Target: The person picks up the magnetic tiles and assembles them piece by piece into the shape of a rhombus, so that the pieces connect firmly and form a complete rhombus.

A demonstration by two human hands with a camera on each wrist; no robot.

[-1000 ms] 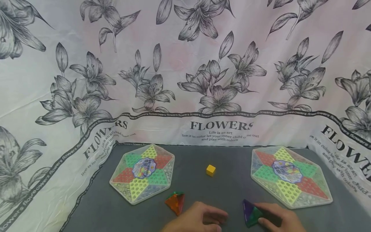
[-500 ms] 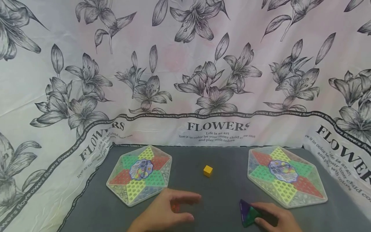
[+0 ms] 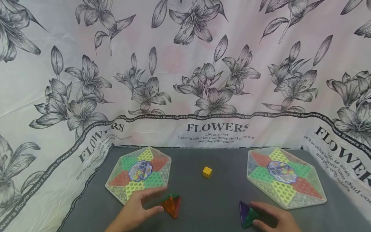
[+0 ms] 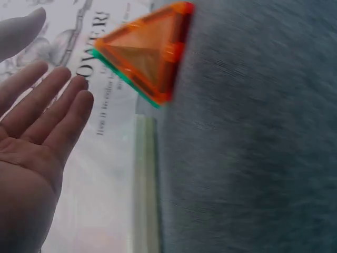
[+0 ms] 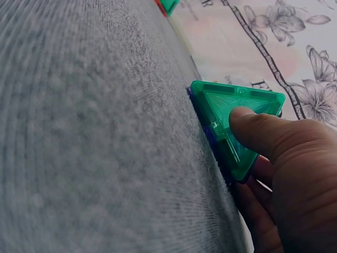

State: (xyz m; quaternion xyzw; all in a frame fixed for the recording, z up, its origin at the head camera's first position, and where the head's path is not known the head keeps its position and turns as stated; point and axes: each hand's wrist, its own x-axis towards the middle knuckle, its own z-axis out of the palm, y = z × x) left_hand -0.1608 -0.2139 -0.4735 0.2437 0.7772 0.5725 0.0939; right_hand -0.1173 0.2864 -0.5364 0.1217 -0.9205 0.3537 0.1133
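**Q:** so what've you got in your hands rn?

**Me:** My right hand (image 3: pixel 276 217) is pinching a see-through green and purple plastic pyramid (image 3: pixel 247 215), thumb on the green face, fingers behind. My left hand (image 3: pixel 134 209) is wide open, thumb spread, holding nothing. Just off its thumb, on the inner side, sits a see-through orange, red and green plastic pyramid (image 3: pixel 171 207) on the grey cloth (image 3: pixel 210 206).

**Q:** touching it?

**Me:** nope, the left wrist view shows a gap.

**Q:** and past your hands?

**Me:** flat hexagonal game board with a red, green and yellow star (image 3: pixel 139 170) just beyond my left, a matching board (image 3: pixel 285 175) beyond my right. Further out, between them, a small yellow cube (image 3: pixel 207 172), then white fabric with grey lilies (image 3: pixel 174 64).
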